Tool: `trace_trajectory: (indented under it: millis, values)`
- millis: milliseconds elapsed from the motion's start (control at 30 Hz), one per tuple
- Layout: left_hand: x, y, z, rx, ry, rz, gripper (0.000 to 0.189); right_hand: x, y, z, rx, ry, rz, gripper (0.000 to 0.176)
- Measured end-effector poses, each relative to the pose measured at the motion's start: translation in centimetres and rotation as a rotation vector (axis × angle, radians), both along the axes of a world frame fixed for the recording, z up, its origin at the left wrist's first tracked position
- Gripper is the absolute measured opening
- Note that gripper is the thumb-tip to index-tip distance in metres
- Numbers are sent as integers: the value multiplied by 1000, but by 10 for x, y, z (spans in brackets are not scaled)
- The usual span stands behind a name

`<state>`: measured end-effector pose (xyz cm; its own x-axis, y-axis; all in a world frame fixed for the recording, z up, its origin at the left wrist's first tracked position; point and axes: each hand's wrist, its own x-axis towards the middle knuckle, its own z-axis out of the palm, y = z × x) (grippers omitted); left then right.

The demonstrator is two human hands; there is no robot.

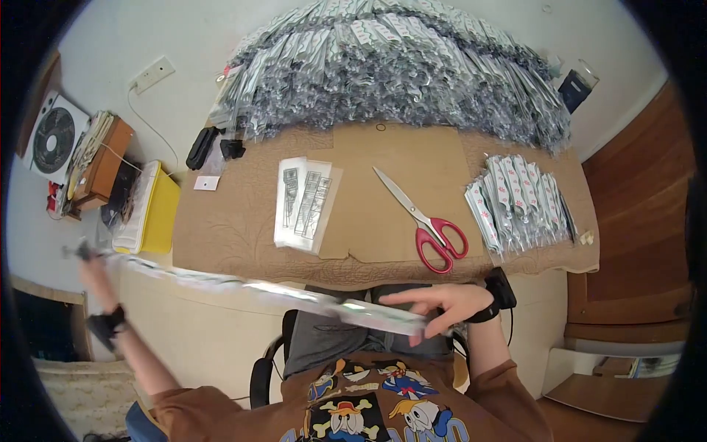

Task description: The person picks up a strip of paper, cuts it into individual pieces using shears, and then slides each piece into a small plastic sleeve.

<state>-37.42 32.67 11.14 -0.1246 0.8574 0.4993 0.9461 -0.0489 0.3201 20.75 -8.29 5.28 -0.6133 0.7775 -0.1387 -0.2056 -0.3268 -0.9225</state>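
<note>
A long strip of shiny clear-and-white plastic packets [283,296], blurred by motion, stretches across my lap below the table's front edge. Its far left end is gripped in my raised left hand [94,272], which is smeared but closed. At the other end, my right hand [442,303] pinches the strip between thumb and fingers, with the index finger pointing along it. Scissors with red handles [434,234] lie part open on the cardboard, closest to my right hand. Flat clear sleeves with printed sheets [302,206] rest left of them.
A cardboard sheet [361,169] covers the middle of the brown-clothed table [221,236]. A huge heap of packets [398,74] fills its back; a smaller pile of packets [519,202] lies at right. A yellow bin [158,214] and a fan [55,136] stand left.
</note>
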Motion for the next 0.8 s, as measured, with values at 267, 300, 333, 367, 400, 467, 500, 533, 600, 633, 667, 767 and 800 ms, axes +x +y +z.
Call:
trace_trajectory:
  millis: [267, 300, 333, 367, 400, 467, 500, 533, 600, 633, 667, 767, 800]
  values:
    - [-171, -6, 4, -19, -799, 247, 48, 7, -14, 19, 106, -200, -952, 43]
    - [-119, -52, -11, -19, -793, 246, 48, 6, -13, 19, 103, -195, -954, 43]
    - [-68, -59, -3, -102, -863, -40, 49, 7, -9, 19, 307, -626, -960, 41]
    - [-20, -81, -15, -89, -927, -275, 50, 9, -4, 21, 514, -1062, -931, 39]
    - [21, -98, -37, -76, -985, -509, 51, 9, -1, 22, 720, -1498, -863, 37]
    - [121, -145, -54, -142, -1211, -592, 47, 5, 4, 21, 640, -1547, -864, 37]
    - [161, -167, -59, -230, -1344, -691, 43, 2, 8, 19, 553, -1591, -860, 38]
    - [204, -193, -57, -270, -1486, -662, 39, -1, 12, 16, 468, -1634, -855, 38]
    - [271, -232, -52, -261, -1673, -647, 36, -1, 11, 7, 358, -1335, -959, 40]
    - [290, -245, -51, -285, -1723, -780, 36, -1, 10, 1, 237, -1030, -1048, 42]
    - [311, -254, -49, -237, -1736, -768, 36, -2, 11, -1, 118, -723, -1113, 44]
    - [352, -267, -50, -144, -1742, -726, 36, -56, -11, -4, 114, -241, -990, 57]
    - [360, -269, -51, -110, -1727, -710, 36, -73, -20, -9, 92, -110, -910, 64]
